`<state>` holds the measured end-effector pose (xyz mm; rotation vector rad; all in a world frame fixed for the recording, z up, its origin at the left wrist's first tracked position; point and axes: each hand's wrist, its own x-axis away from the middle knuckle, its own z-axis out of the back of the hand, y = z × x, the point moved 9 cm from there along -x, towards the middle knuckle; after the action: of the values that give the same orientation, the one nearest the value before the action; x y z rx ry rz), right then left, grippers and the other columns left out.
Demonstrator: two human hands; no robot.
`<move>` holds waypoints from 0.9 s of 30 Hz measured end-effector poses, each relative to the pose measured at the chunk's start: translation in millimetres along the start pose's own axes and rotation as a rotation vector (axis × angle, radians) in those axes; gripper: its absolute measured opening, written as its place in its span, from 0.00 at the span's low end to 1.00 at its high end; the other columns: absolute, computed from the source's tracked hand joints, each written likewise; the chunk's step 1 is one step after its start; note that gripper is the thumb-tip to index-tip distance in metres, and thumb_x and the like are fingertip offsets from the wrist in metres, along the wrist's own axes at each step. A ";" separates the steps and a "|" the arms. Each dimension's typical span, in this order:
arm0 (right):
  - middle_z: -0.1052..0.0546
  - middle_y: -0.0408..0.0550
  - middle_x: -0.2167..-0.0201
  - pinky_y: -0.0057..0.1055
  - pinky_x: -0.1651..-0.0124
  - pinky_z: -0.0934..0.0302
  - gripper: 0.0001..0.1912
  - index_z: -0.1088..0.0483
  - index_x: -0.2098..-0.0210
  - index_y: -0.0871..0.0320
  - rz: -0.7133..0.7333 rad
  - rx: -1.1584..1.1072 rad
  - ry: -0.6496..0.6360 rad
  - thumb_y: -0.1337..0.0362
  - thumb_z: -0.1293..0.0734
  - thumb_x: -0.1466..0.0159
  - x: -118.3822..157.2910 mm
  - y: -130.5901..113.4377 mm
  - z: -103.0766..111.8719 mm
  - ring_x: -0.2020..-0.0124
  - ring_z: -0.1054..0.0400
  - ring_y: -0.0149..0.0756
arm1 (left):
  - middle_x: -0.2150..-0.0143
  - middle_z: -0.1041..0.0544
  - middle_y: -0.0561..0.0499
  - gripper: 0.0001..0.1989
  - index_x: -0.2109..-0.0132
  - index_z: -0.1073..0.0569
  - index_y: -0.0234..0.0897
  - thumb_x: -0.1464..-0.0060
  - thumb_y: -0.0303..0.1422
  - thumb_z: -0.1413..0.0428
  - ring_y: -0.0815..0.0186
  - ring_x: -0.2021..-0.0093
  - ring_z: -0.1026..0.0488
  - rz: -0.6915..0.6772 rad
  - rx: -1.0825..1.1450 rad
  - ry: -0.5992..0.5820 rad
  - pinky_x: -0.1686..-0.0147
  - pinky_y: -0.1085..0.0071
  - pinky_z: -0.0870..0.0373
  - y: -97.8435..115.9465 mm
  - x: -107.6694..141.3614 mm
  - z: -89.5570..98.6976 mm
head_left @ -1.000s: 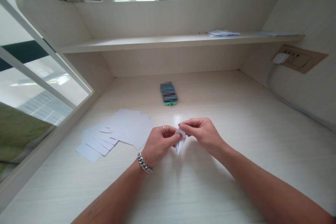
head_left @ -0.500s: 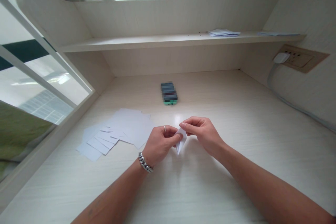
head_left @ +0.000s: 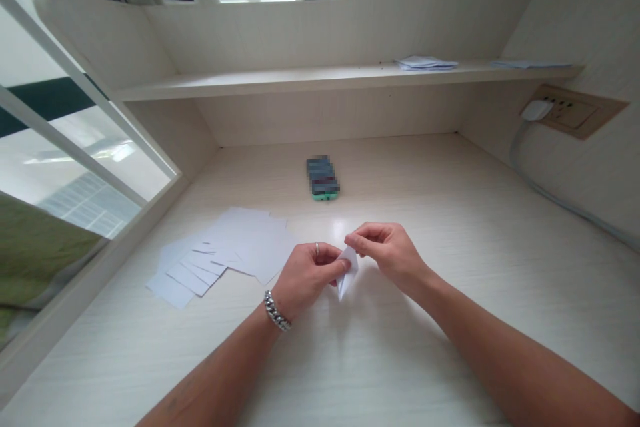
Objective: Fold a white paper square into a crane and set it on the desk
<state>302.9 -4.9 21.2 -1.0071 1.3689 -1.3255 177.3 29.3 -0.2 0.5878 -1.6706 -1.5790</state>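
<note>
A small folded white paper (head_left: 349, 271) is held above the desk, its lower end pointed. My left hand (head_left: 311, 275), with a ring and a chain bracelet, pinches it between thumb and fingers from the left side. At the paper's top corner, the thumb and forefinger of my right hand (head_left: 387, 250) are closed on it. Several loose white sheets and cut pieces (head_left: 250, 233) lie overlapping on the desk to the left of my hands.
A pixelated dark object with a green edge (head_left: 323, 179) lies beyond my hands on the desk (head_left: 425, 180). Folded papers (head_left: 426, 64) rest on the shelf (head_left: 300, 80). At the right wall, a white plug (head_left: 537, 110) trails a cable.
Both hands and the folded paper have shifted very slightly to the right. The paper's lower point sits a little lower. Both hands keep their hold.
</note>
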 end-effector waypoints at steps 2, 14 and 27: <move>0.26 0.44 0.78 0.31 0.68 0.43 0.13 0.23 0.76 0.59 0.030 0.047 0.034 0.55 0.27 0.45 1.7 -3.2 2.4 0.73 0.35 0.33 | 0.79 0.25 0.52 0.05 0.74 0.22 0.32 0.57 0.30 0.36 0.72 0.79 0.32 -0.001 -0.003 -0.008 0.76 0.75 0.36 1.0 0.3 -1.2; 0.26 0.44 0.73 0.28 0.70 0.38 0.17 0.29 0.67 0.60 -0.088 -0.130 -0.160 0.52 0.27 0.45 -0.3 18.2 -23.6 0.73 0.32 0.30 | 0.72 0.19 0.48 0.16 0.62 0.24 0.31 0.56 0.36 0.33 0.68 0.73 0.24 -0.102 0.180 0.176 0.74 0.75 0.28 1.4 -2.6 20.4; 0.23 0.45 0.73 0.30 0.68 0.37 0.16 0.25 0.69 0.60 -0.120 -0.214 -0.042 0.54 0.24 0.49 -0.4 19.5 -13.4 0.72 0.30 0.32 | 0.76 0.21 0.50 0.20 0.56 0.26 0.30 0.56 0.33 0.33 0.68 0.75 0.25 -0.128 0.189 0.175 0.72 0.72 0.25 4.0 0.2 19.9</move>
<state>291.0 -0.1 1.4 -1.2709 1.4599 -1.2559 162.5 42.3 4.6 0.9201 -1.6869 -1.4213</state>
